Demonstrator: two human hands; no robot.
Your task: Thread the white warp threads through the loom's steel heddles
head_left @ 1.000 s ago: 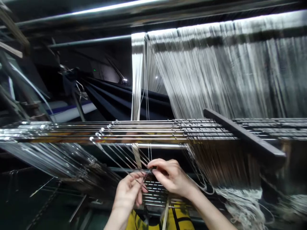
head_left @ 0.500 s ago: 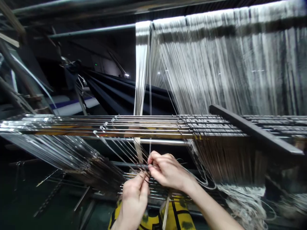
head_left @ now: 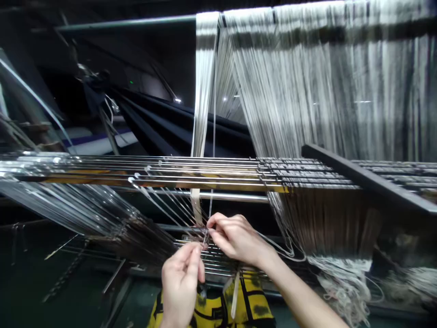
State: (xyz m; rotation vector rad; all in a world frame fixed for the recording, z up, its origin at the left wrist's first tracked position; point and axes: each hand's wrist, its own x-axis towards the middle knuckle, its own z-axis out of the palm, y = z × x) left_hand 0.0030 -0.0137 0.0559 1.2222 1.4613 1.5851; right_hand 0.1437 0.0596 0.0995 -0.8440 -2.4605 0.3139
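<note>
My left hand [head_left: 182, 278] is closed in a pinch below the loom's rods, at the lower end of a pale warp thread [head_left: 211, 202] that runs down from above. Just above and to the right, my right hand [head_left: 235, 239] pinches at the same thread, its thumb and forefinger together. Several slanting heddles [head_left: 160, 205] come down from the rods to the spot beside my fingertips. A flat pale bundle of warp threads [head_left: 202, 86] hangs behind my hands. Exactly how the thread passes between the fingertips is too small to make out.
Horizontal heddle rods [head_left: 218, 171] cross above my hands. Massed heddles [head_left: 112, 214] hang at left, and a wide sheet of warp threads [head_left: 307, 91] fills the right. A dark bar [head_left: 368, 177] slants across the rods. Loose yarn [head_left: 344, 282] dangles at lower right.
My left hand has moved slightly left and down, opening a small gap from my right hand, with pale thread now showing between them. The whole view has shifted a little.
</note>
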